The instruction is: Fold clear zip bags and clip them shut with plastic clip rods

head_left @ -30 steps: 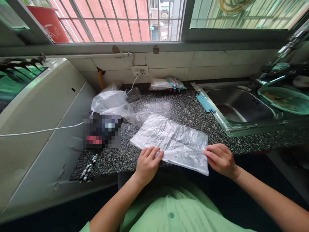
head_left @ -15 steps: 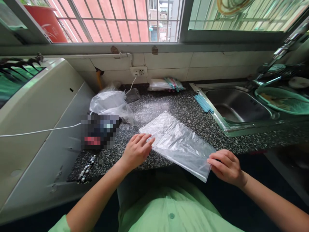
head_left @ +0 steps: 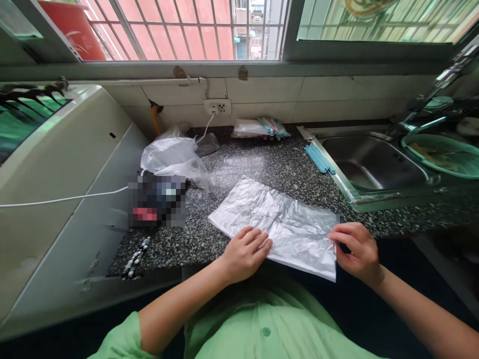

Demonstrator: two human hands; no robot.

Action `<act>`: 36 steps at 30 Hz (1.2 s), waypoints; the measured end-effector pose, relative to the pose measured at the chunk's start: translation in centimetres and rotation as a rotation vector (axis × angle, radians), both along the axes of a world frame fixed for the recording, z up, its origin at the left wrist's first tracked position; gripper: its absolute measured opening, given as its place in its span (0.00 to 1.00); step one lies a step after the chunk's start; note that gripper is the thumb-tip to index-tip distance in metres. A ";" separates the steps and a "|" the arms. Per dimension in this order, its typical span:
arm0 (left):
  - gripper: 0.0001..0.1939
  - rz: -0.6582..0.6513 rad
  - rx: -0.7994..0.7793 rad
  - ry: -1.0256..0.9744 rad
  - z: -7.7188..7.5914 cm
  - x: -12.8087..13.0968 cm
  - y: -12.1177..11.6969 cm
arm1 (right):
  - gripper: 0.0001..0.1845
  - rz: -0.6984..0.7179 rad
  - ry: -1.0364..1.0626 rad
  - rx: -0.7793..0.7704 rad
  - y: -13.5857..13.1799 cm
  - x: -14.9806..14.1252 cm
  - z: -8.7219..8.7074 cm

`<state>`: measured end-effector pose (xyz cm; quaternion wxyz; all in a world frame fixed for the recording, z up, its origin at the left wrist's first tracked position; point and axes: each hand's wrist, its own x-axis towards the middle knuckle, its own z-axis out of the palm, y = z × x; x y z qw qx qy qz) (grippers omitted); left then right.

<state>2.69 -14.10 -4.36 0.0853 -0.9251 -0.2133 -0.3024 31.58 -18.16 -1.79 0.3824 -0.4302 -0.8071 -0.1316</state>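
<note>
A crinkled clear plastic bag [head_left: 273, 214] lies folded flat at the front of the counter, its near right corner reaching past the edge. My left hand [head_left: 247, 254] rests on the bag's near side, fingers stretched out and pressed flat on the plastic. At the bag's right edge, my right hand [head_left: 357, 249] pinches the plastic between thumb and fingertips.
A crumpled plastic bag [head_left: 174, 157] and a blurred-out dark object [head_left: 159, 199] lie to the left, with a white cable [head_left: 67, 201]. Packed bags [head_left: 250, 128] sit by the wall. Blue strips [head_left: 318, 159] lie beside the sink [head_left: 374, 164]; a beaded strand [head_left: 136, 257] is front left.
My left hand lifted off and moved left, then came back right and down onto the bag. The bag turned, then swung partly back and ended slightly further right. My right hand kept its pinch.
</note>
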 end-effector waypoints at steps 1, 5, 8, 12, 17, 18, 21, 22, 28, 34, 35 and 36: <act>0.12 0.025 -0.007 -0.021 -0.1 0.3 0.0 | 0.11 0.022 -0.008 -0.001 0.0 -0.1 -0.1; 0.11 0.050 -0.019 -0.069 0.4 0.9 0.6 | 0.16 0.135 -0.027 0.038 -0.4 -1.0 0.0; 0.11 0.040 -0.011 -0.072 0.8 1.3 0.9 | 0.12 0.186 -0.078 0.077 -1.0 -2.1 0.8; 0.11 0.033 0.017 -0.056 0.9 1.3 1.3 | 0.13 0.235 -0.110 0.094 -1.1 -2.6 1.9; 0.10 0.114 0.109 0.025 0.6 -1.4 3.7 | 0.13 0.183 -0.047 0.080 -1.1 -1.4 2.4; 0.10 0.141 0.127 0.046 0.5 -2.3 4.5 | 0.14 0.168 -0.048 0.077 -1.2 -1.1 2.5; 0.10 0.261 0.144 0.136 0.4 -5.0 7.0 | 0.16 0.144 -0.059 0.080 -1.7 -0.6 2.5; 0.10 0.318 0.132 0.157 0.5 -5.7 7.7 | 0.15 0.145 -0.063 0.088 -1.9 -0.6 2.4; 0.15 0.432 0.069 -0.022 1.8 -4.5 5.8 | 0.12 0.141 -0.080 0.114 -1.9 -1.7 2.4; 0.14 -0.024 -0.059 -0.156 2.2 2.1 -0.2 | 0.11 0.212 -0.137 0.080 -1.1 -3.6 2.9; 0.09 -0.037 -0.078 -0.205 2.1 2.7 -0.5 | 0.12 0.210 -0.145 0.069 -1.0 -3.7 2.8; 0.07 -0.053 -0.108 -0.251 2.0 3.0 -0.6 | 0.13 0.197 -0.149 0.060 -0.9 -3.7 2.6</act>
